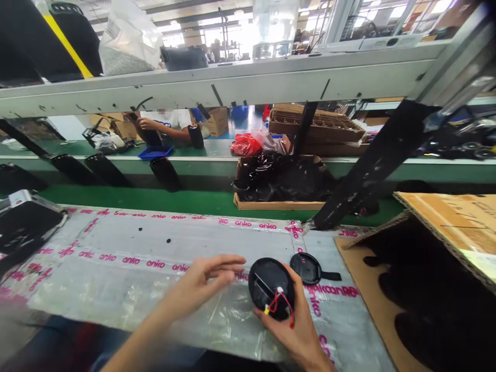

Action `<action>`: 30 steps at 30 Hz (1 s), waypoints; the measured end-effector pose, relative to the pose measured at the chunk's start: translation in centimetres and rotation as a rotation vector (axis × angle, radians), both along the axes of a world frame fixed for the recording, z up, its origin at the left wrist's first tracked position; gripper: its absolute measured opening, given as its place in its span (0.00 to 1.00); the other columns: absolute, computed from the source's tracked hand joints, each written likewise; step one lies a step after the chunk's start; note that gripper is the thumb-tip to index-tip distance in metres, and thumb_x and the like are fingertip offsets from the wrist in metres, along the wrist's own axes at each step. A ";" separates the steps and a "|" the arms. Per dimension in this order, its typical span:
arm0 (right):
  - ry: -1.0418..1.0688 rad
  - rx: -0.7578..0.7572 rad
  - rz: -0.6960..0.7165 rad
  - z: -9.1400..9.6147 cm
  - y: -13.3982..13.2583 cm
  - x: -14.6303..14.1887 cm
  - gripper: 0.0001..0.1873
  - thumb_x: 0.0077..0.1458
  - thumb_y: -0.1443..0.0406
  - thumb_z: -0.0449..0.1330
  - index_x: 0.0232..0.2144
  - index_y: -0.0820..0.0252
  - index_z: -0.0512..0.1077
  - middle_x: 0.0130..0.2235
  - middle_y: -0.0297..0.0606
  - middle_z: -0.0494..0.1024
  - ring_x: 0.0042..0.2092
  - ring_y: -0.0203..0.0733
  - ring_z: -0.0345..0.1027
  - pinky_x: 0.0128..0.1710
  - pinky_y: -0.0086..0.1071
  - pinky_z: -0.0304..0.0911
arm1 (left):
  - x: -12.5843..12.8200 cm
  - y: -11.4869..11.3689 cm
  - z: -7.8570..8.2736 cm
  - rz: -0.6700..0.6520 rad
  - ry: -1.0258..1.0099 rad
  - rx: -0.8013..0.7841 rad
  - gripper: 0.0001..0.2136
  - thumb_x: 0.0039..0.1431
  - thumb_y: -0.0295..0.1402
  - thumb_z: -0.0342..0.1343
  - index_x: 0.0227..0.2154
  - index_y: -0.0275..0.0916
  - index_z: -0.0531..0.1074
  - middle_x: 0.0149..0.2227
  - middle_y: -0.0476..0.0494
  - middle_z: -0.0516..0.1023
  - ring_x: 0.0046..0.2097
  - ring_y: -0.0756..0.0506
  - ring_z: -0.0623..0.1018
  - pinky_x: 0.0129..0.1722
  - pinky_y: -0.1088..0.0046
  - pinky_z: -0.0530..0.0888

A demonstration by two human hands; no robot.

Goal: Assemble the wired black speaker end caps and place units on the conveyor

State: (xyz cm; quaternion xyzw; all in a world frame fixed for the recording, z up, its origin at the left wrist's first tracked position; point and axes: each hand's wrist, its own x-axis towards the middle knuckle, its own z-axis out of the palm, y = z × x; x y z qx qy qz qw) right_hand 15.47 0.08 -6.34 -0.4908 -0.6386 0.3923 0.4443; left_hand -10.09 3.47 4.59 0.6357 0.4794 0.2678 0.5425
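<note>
Above the table's front half, my right hand [296, 323] grips a round black plastic housing [267, 279] by its rim. The inside of the housing faces up and shows a slot. Red wires [284, 299] with a white and a yellow connector hang out of it. My left hand [209, 276] is just left of the housing, apart from it, with its fingers stretched out and holding nothing. Behind my right hand, a round black cap [306, 268] with a short strap lies on the table.
Taped plastic covers the table [116, 237]. A cardboard box [445, 222] with black parts stands at right; a carton of black parts [282, 178] sits behind. Black cylinders [165, 173] stand on the green belt. A slanted black post [372, 165] rises at right. Across, a person [166, 126] works.
</note>
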 end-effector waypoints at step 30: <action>-0.414 0.324 0.231 9.9 1.7 7.0 0.14 0.65 0.73 0.62 0.49 0.52 0.77 0.50 0.43 0.74 0.47 0.46 0.76 0.46 0.38 0.77 | 7.7 0.3 -1.6 -0.192 0.086 0.722 0.10 0.69 0.22 0.59 0.47 0.44 0.78 0.69 0.37 0.68 0.74 0.35 0.66 0.71 0.49 0.70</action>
